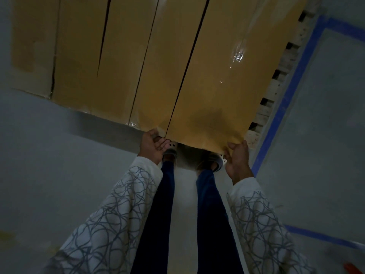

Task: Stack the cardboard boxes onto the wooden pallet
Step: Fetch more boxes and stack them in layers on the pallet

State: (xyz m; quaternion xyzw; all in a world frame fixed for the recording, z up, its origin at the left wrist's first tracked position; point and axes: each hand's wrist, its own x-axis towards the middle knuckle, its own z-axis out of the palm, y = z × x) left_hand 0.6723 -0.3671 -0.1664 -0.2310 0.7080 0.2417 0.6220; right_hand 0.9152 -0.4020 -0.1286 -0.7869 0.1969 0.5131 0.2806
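Observation:
Several brown cardboard boxes lie side by side across the upper part of the head view, their tops taped and glossy. The rightmost box reaches down to me. My left hand grips its near left corner, and my right hand grips its near right corner, fingers curled at the edge. Another box lies directly left of it, with more boxes further left. The wooden pallet shows only as pale slats along the right side of the boxes.
Blue tape lines mark the grey floor right of the pallet. My legs and sandalled feet stand right at the box's near edge. An orange object peeks in at the bottom right corner.

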